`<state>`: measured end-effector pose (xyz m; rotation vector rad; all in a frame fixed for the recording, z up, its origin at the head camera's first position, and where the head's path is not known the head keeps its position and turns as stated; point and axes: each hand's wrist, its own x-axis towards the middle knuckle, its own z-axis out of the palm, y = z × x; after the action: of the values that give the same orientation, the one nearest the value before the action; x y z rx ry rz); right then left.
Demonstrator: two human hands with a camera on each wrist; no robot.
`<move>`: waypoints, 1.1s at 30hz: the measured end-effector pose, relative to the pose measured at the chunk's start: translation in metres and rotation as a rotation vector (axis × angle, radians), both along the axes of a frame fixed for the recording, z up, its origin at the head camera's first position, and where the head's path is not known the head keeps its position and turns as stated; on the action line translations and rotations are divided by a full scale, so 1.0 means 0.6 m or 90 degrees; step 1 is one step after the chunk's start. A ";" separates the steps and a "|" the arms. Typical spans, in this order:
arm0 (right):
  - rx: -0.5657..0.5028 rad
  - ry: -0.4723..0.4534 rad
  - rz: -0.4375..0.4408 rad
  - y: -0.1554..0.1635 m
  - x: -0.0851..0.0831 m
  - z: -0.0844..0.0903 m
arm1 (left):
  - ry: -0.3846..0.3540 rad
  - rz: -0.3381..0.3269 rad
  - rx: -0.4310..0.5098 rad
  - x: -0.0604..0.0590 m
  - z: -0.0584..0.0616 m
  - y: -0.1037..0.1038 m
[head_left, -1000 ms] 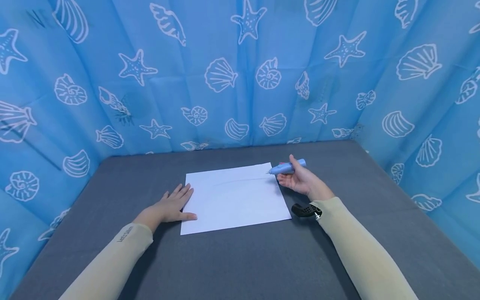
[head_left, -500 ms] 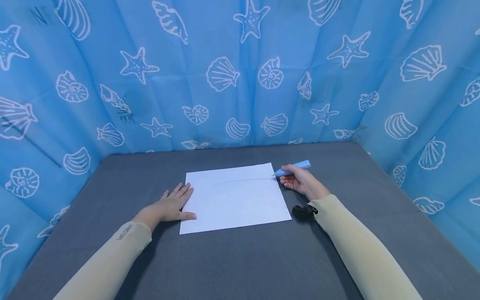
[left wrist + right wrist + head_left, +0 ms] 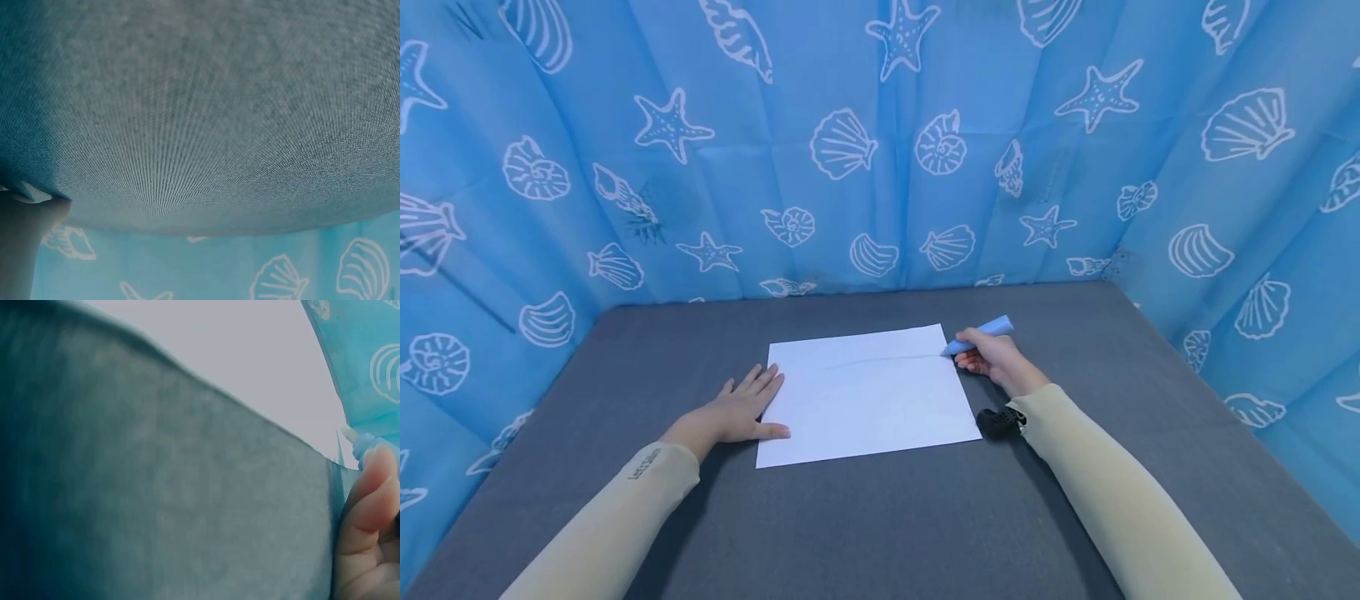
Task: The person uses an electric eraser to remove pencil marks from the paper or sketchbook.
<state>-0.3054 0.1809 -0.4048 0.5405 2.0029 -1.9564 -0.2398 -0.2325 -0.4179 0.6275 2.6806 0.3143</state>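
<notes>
Evidently a two-handed arrangement: one hand steadies, the other marks.

Left hand (image 3: pixel 741 412) lies flat on the grey table (image 3: pixel 865 517), fingers straight and spread, fingertips and thumb at the left edge of the white sheet of paper (image 3: pixel 865 400). Grasps nothing; presses down, probably to keep the sheet from sliding.

Right hand (image 3: pixel 988 360) has its fingers curled round a light-blue pen-shaped tool (image 3: pixel 981 333). Tip meets the sheet's right edge near the far corner; the rear end angles up and away to the right. A faint line runs leftward across the sheet from that tip, which suits a start at the margin.

Paper: thin, matte, rectangular, lying flat at mid-table, slightly skewed. A soft ridge or crease follows the faint line.

Tool: smooth plastic, a rounded barrel tapering to a pale nib; right wrist view shows the nib (image 3: pixel 350 433) beside a fingertip (image 3: pixel 375 487).

Table: woven grey fabric, fine ribbed weave plain in the left wrist view.

Sleeves: pale beige, snug, smooth knit. Small black perforated device (image 3: pixel 1000 422) at the right wrist.

Backdrop: blue cloth (image 3: pixel 880 150), creased, printed with white shells and starfish, enclosing three sides.
</notes>
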 end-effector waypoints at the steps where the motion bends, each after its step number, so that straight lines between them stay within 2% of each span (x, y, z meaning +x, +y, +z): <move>1: 0.003 0.000 -0.004 0.000 0.000 0.000 | 0.000 -0.001 0.007 0.001 0.001 0.000; 7: 0.011 -0.003 -0.008 -0.004 -0.001 -0.004 | -0.005 0.001 0.000 0.001 -0.001 -0.003; 15: 0.011 -0.008 -0.028 -0.009 -0.002 -0.006 | 0.003 0.004 -0.007 -0.005 -0.014 -0.007; 26: 0.004 -0.007 -0.050 -0.010 -0.001 -0.003 | -0.004 -0.004 0.023 0.008 0.010 0.002; 33: 0.009 -0.011 -0.054 -0.009 0.000 -0.006 | 0.000 -0.002 0.006 0.008 0.010 0.006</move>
<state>-0.3055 0.1756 -0.4085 0.6530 2.0158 -1.9797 -0.2351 -0.2290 -0.4121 0.6344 2.6790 0.3261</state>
